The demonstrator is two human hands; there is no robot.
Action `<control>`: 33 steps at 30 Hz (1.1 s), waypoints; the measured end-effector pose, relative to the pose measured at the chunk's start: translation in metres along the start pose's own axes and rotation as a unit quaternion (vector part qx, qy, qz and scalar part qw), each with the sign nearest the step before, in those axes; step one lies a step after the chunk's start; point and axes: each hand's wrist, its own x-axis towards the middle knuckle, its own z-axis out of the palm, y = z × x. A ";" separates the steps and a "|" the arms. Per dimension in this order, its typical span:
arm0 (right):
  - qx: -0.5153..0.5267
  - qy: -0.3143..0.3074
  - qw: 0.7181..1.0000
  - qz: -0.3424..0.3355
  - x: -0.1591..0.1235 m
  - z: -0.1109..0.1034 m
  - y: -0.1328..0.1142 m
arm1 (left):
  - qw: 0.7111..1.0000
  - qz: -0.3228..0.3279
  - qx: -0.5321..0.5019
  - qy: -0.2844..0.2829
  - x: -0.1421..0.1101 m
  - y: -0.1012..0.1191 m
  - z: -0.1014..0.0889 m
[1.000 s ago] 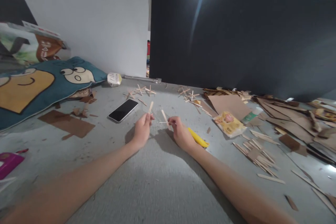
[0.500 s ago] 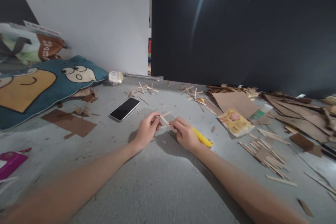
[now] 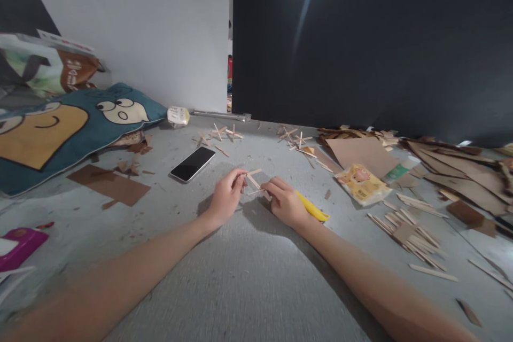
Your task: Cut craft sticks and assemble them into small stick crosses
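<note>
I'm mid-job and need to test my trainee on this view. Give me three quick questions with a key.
1. True or false: the yellow item lies nearer the right hand than the left hand.
2. What is held between the fingers of the two hands? a) a cup b) wooden sticks c) a marker
3. Fill the gap: the phone lies face ____.

Key: 1. True. 2. b. 3. up.
</note>
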 end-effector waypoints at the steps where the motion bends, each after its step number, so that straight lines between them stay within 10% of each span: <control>1: -0.004 -0.002 1.000 -0.002 0.000 0.000 0.000 | 1.000 0.006 0.010 0.000 0.000 0.000 0.000; 25: -0.004 -0.005 1.000 0.004 0.000 0.003 0.005 | 0.992 0.079 0.049 -0.090 -0.005 0.002 0.003; 33: 0.025 0.011 0.999 0.032 0.001 0.001 0.001 | 0.993 -0.017 -0.073 -0.089 -0.003 0.005 0.003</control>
